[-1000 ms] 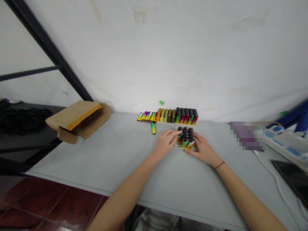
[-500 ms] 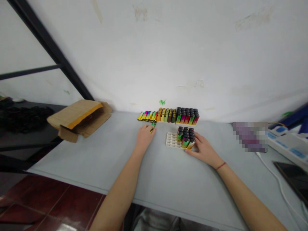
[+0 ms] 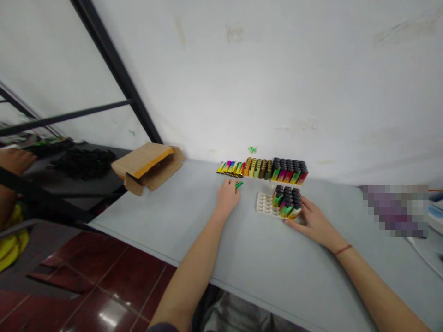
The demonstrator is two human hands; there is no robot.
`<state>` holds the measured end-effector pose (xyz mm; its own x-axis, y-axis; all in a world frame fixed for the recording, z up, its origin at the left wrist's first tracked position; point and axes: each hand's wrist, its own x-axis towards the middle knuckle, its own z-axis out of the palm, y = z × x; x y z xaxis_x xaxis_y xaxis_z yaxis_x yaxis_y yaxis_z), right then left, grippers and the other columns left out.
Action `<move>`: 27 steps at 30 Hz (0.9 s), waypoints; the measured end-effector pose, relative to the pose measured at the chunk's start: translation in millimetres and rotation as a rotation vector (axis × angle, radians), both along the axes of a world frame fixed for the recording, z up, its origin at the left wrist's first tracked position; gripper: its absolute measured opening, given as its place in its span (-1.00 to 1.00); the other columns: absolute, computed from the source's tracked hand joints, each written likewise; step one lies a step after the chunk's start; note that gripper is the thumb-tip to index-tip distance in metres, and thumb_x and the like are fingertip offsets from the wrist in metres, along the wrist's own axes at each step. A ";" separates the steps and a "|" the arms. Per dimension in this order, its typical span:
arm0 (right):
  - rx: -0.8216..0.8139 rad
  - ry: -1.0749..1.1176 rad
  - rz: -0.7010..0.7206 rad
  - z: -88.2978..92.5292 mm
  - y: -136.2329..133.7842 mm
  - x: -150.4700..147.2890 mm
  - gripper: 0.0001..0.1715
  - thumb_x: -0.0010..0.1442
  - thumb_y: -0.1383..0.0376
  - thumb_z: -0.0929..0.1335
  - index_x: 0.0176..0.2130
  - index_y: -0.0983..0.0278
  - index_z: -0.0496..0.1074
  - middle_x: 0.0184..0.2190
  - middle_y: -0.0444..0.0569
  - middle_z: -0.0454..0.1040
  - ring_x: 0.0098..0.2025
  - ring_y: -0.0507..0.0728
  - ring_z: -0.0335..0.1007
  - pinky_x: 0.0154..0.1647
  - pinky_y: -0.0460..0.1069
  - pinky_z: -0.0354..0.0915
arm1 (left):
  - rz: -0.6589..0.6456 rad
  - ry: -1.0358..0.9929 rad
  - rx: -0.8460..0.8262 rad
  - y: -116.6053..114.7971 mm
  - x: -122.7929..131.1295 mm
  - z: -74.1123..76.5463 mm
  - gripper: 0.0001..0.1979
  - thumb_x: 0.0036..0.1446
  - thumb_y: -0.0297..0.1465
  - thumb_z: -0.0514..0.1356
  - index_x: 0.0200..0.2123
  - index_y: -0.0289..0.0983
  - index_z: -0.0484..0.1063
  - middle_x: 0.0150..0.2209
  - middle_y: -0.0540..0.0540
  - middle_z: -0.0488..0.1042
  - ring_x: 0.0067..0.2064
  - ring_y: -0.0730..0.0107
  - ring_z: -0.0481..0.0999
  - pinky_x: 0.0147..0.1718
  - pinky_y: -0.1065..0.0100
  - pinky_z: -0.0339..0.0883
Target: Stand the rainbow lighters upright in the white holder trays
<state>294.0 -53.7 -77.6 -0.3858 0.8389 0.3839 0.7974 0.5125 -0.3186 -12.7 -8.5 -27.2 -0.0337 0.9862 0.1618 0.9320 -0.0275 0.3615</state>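
Observation:
My left hand point(image 3: 227, 197) lies on the grey table, fingers closed on a green and yellow lighter point(image 3: 238, 185) just below the row of loose lighters point(image 3: 231, 167) by the wall. My right hand point(image 3: 310, 219) rests against the right side of a white tray point(image 3: 263, 203), its fingers curled round the tray's edge. The tray's right half holds several upright colourful lighters with black caps point(image 3: 287, 201); its left slots are bare. Behind it, a full block of upright lighters point(image 3: 280, 169) stands against the wall.
An open cardboard box point(image 3: 148, 165) lies at the table's far left corner. A black metal frame point(image 3: 114, 69) slants up the wall on the left, with a dark shelf point(image 3: 83, 162) and another person's hand point(image 3: 14, 160) beyond. A blurred purple patch point(image 3: 394, 210) sits at right.
My left hand left the tray, reached up-left to the single lighter below the row and closed on it. The view swung left. My right hand stayed at the tray.

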 end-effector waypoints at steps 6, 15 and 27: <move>-0.013 0.095 -0.095 47.7 -15.7 17.4 -0.09 0.11 -0.24 0.35 0.17 0.34 0.37 0.16 0.31 0.42 0.24 0.50 0.30 0.21 0.38 0.29 | -0.011 -0.037 0.017 -1.6 0.8 2.0 -0.65 0.25 -0.48 0.07 0.08 -0.24 0.40 0.01 -0.20 0.48 0.02 0.18 0.50 0.01 0.24 0.31; -0.104 0.433 0.556 185.6 -133.3 -26.0 -0.52 0.18 0.00 0.43 0.08 -0.01 0.48 -0.44 -0.08 0.57 -0.39 0.20 0.50 -0.35 0.06 0.44 | -0.034 0.015 0.010 1.8 0.2 -1.5 -0.65 0.23 -0.44 0.09 0.07 -0.21 0.45 -0.04 -0.21 0.55 0.00 0.07 0.50 -0.04 0.17 0.30; 0.249 0.645 -0.241 56.4 -25.2 25.8 -0.48 0.25 -0.10 0.29 -0.13 0.23 0.53 -0.42 -0.03 0.45 -0.36 0.22 0.42 -0.26 0.15 0.37 | -0.009 -0.173 0.060 4.1 1.9 -1.4 -0.62 0.38 -0.29 -0.04 0.11 -0.28 0.41 -0.01 -0.27 0.57 -0.02 0.11 0.54 -0.02 0.20 0.30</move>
<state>319.8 -78.8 -21.2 0.1655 0.7303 0.6628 0.5901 0.4652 -0.6599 -10.8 -4.5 -28.5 -0.0571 0.9754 0.2129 0.8554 -0.0621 0.5142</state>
